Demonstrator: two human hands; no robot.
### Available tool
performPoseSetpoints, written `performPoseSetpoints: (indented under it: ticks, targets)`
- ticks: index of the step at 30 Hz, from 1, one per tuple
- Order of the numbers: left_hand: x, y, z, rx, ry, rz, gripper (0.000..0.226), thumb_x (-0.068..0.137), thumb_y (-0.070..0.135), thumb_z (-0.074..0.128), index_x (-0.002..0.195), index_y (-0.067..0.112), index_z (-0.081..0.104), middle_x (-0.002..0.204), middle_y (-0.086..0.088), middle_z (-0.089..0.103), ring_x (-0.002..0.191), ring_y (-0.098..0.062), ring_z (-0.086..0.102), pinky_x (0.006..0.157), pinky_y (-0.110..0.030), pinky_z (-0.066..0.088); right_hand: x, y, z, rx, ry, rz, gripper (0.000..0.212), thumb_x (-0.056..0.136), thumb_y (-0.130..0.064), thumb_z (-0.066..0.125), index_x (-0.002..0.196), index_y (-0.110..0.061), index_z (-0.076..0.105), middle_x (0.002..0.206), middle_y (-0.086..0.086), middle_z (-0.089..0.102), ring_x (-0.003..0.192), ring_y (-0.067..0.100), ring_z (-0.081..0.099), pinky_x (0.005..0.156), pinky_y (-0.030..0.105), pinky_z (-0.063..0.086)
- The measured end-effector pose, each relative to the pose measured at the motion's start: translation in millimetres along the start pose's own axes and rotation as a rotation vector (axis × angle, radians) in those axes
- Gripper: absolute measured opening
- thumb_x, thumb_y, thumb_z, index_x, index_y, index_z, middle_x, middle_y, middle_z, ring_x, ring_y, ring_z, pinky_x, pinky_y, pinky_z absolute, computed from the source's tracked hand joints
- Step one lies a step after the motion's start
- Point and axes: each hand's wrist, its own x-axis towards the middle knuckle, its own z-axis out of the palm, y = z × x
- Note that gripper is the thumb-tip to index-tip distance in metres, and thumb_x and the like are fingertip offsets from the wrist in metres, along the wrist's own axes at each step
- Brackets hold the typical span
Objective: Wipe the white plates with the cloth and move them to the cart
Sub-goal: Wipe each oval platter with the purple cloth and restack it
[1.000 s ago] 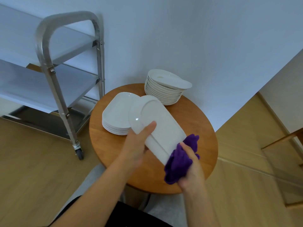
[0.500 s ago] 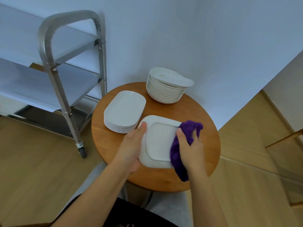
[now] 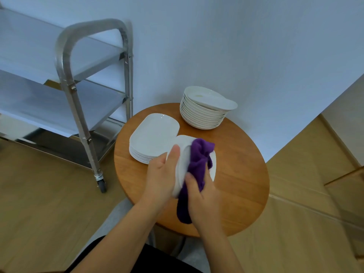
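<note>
My left hand (image 3: 163,174) grips the left edge of a white rectangular plate (image 3: 183,160), held tilted above the round wooden table (image 3: 236,184). My right hand (image 3: 202,192) clutches a purple cloth (image 3: 197,160) and presses it onto the plate's face, covering much of it. A stack of white rectangular plates (image 3: 153,134) lies on the table's left side, just behind my left hand. A taller stack of white plates (image 3: 204,113) stands at the table's far edge by the wall. The steel cart (image 3: 78,79) with bare shelves stands to the left of the table.
A pale wall rises right behind the table. The cart's castor wheel (image 3: 102,184) rests on the wooden floor near the table's left rim. My legs are under the table's near edge. A wooden step or furniture edge shows at the far right.
The cloth has moved from the plate's right edge up across its face, and the plate has tilted further on edge in my left hand. The view has shifted slightly.
</note>
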Motion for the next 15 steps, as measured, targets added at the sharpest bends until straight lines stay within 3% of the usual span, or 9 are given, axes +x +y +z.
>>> performPoseSetpoints:
  ticks: [2, 4, 6, 8, 10, 12, 13, 15]
  targets:
    - [-10.4, 1.9, -0.8, 0.088, -0.069, 0.17, 0.03, 0.092, 0.043, 0.048, 0.068, 0.029, 0.06, 0.06, 0.018, 0.064, 0.058, 0.004, 0.061, 0.045, -0.008, 0.043, 7.1, 2.5, -10.6, 0.104, 0.049, 0.153, 0.026, 0.095, -0.036, 0.051, 0.114, -0.02, 0.06, 0.095, -0.004, 0.067, 0.088, 0.014, 0.062, 0.074, 0.025, 0.048]
    - [-20.3, -2.7, -2.4, 0.262, -0.216, 0.362, 0.04, 0.09, 0.053, 0.047, 0.062, 0.028, 0.061, 0.055, 0.017, 0.06, 0.05, 0.004, 0.054, 0.043, -0.008, 0.036, 16.3, -2.5, -24.6, 0.327, 0.06, 0.356, 0.025, 0.094, -0.042, 0.049, 0.104, -0.023, 0.062, 0.095, 0.001, 0.069, 0.091, 0.019, 0.065, 0.081, 0.034, 0.052]
    - [-22.9, -12.3, -6.0, 0.574, -0.408, 0.544, 0.039, 0.088, 0.063, 0.042, 0.084, 0.034, 0.069, 0.073, 0.011, 0.069, 0.061, 0.0, 0.055, 0.054, -0.01, 0.039, 20.6, -8.5, -37.7, 0.645, 0.032, 0.478, 0.041, 0.083, -0.061, 0.051, 0.102, -0.026, 0.06, 0.098, 0.007, 0.072, 0.092, 0.025, 0.068, 0.082, 0.043, 0.055]
    - [-21.7, -17.4, -7.6, 0.895, -0.479, 0.678, 0.051, 0.09, 0.059, 0.036, 0.123, 0.029, 0.062, 0.111, 0.002, 0.071, 0.088, -0.004, 0.063, 0.076, -0.013, 0.047, 18.1, -14.2, -50.7, 0.851, -0.055, 0.457, 0.065, 0.061, -0.069, 0.066, 0.108, -0.024, 0.06, 0.098, 0.009, 0.073, 0.089, 0.028, 0.071, 0.073, 0.044, 0.058]
    - [-18.4, -14.5, -6.4, 1.053, -0.462, 0.858, 0.05, 0.093, 0.051, 0.039, 0.126, 0.02, 0.059, 0.117, 0.001, 0.068, 0.099, -0.013, 0.067, 0.08, -0.026, 0.053, 15.2, -17.4, -61.2, 0.899, -0.143, 0.449, 0.077, 0.044, -0.053, 0.087, 0.108, -0.017, 0.063, 0.097, 0.012, 0.073, 0.084, 0.029, 0.072, 0.065, 0.042, 0.059]
    - [-15.3, -14.3, -3.5, 1.213, -0.481, 1.031, 0.048, 0.089, 0.048, 0.039, 0.114, 0.02, 0.069, 0.11, 0.003, 0.071, 0.099, -0.014, 0.068, 0.083, -0.031, 0.054, 15.2, -13.4, -67.4, 0.89, -0.191, 0.495, 0.06, 0.051, -0.027, 0.084, 0.104, -0.01, 0.064, 0.092, 0.015, 0.073, 0.077, 0.029, 0.072, 0.065, 0.041, 0.058]
    - [-12.0, -15.3, -3.8, 1.26, -0.523, 1.024, 0.051, 0.089, 0.052, 0.037, 0.117, 0.022, 0.067, 0.116, 0.003, 0.068, 0.11, -0.014, 0.063, 0.095, -0.037, 0.047, 15.3, -11.5, -69.4, 0.891, -0.19, 0.526, 0.047, 0.056, -0.018, 0.076, 0.101, -0.008, 0.064, 0.088, 0.014, 0.073, 0.074, 0.028, 0.071, 0.065, 0.04, 0.057]
    - [-8.5, -20.5, -9.7, 1.242, -0.552, 0.834, 0.064, 0.084, 0.067, 0.035, 0.134, 0.03, 0.049, 0.14, 0.008, 0.05, 0.136, -0.015, 0.038, 0.114, -0.048, 0.014, 13.7, -8.9, -69.6, 0.947, -0.172, 0.553, 0.032, 0.061, -0.008, 0.062, 0.094, -0.007, 0.063, 0.08, 0.013, 0.073, 0.067, 0.025, 0.071, 0.061, 0.037, 0.056]
